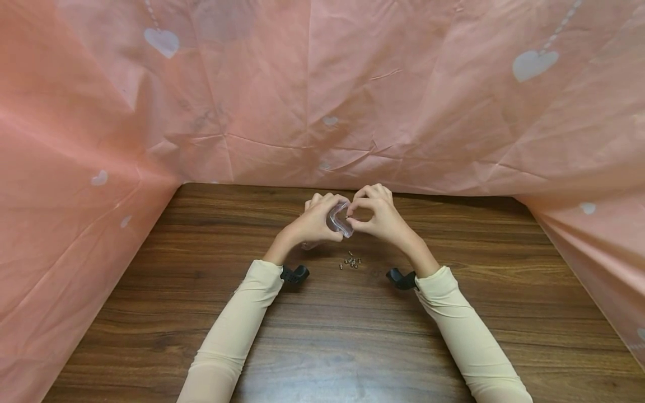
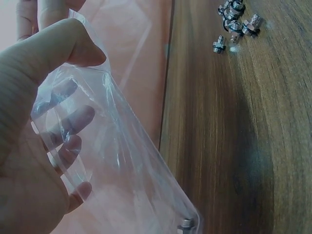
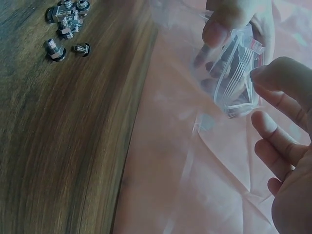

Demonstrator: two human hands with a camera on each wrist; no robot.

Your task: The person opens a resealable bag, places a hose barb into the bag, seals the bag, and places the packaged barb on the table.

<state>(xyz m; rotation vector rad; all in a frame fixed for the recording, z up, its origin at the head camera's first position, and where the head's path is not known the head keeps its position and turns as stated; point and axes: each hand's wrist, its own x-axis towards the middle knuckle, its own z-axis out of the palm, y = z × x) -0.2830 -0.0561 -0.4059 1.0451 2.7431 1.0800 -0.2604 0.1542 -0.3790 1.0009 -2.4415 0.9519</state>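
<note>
A clear zip-lock bag (image 1: 339,219) is gripped by my left hand (image 1: 317,219), its mouth spread and facing right. In the left wrist view the thumb lies over the bag (image 2: 131,141) and several fingers show through the plastic. One metal fitting (image 2: 186,224) sits in the bag's lower corner. My right hand (image 1: 378,215) is right at the bag mouth, thumb and forefinger pinching a small dark thing, probably a fitting, mostly hidden by the fingertips. Several loose metal fittings (image 1: 351,261) with dark rings lie on the table below the hands.
The brown wood-grain table (image 1: 322,330) reaches back to a pink cloth (image 1: 302,101) with white hearts, which hangs behind and at both sides. Dark wrist mounts (image 1: 401,279) sit at both cuffs.
</note>
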